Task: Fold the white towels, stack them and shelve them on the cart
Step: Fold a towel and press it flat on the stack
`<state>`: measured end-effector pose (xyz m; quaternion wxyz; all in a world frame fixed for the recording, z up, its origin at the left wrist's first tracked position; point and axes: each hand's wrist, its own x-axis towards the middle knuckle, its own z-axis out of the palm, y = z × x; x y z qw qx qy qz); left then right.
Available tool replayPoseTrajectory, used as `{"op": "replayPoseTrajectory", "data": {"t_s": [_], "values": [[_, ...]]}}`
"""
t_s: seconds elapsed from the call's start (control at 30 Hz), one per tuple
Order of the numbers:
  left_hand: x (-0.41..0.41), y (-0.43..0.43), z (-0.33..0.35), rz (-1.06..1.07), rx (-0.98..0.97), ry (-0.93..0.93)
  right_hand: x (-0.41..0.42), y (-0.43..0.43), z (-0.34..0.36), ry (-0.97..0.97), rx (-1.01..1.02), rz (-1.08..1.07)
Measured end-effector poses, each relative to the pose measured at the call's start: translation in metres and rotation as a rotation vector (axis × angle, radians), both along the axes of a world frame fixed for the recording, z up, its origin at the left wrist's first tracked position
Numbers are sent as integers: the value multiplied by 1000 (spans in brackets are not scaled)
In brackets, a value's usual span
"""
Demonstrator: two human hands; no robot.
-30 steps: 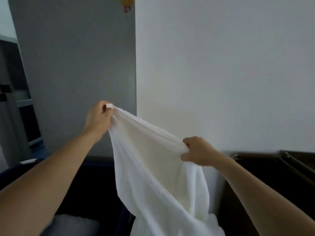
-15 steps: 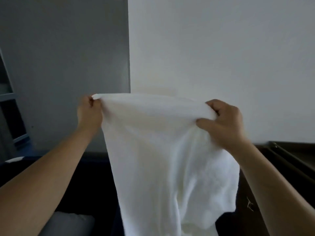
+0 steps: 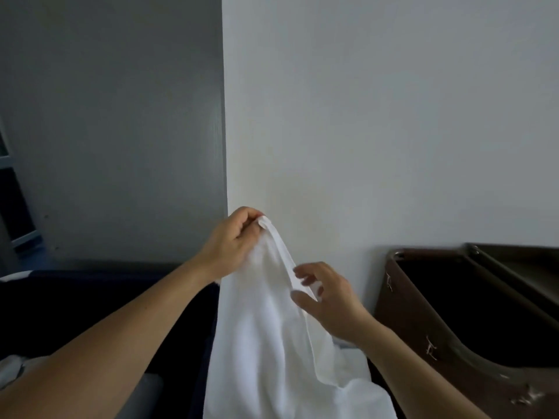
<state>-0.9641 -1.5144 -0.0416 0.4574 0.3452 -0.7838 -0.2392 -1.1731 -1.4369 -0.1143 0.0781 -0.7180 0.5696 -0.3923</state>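
A white towel (image 3: 266,337) hangs in front of me, reaching down past the frame's lower edge. My left hand (image 3: 230,240) pinches its top corner, held up near the wall corner. My right hand (image 3: 326,294) is lower and to the right, fingers spread and loosely curved beside the towel's hanging edge; its fingertips are at that edge but do not grip it.
A brown cart (image 3: 453,300) with a dark open top stands at the right against the white wall (image 3: 378,131). A grey wall panel (image 3: 115,131) fills the left. A dark bin (image 3: 90,297) lies below at the left, with pale cloth (image 3: 12,367) at its near edge.
My right hand has let go of the towel's top edge and dropped lower. My left hand moved right with its corner, so the towel now hangs from one hand.
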Motion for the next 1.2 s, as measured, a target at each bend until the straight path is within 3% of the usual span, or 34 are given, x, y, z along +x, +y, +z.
{"op": "replayPoseTrajectory", "data": {"t_s": [0.1,0.2,0.33,0.4,0.57,0.73,0.97,1.2], "values": [[-8,14,3,-49,-50,-7,24,-4,8,-144,-199,-4],[-6,21,4,-69,-86,-27,30,-10,10,-242,-162,-52],[3,30,6,-43,-76,6,24,-16,-4,-72,-113,-37],[10,32,9,5,-82,7,17,-20,-12,-94,-111,-57],[31,26,15,190,-124,29,6,-18,-12,-140,176,46],[45,9,16,451,-148,75,0,-12,-31,-71,18,-66],[36,3,24,512,-147,83,10,-3,-44,96,104,-23],[47,-9,21,587,-92,76,-19,-1,-49,-137,-42,-157]]}}
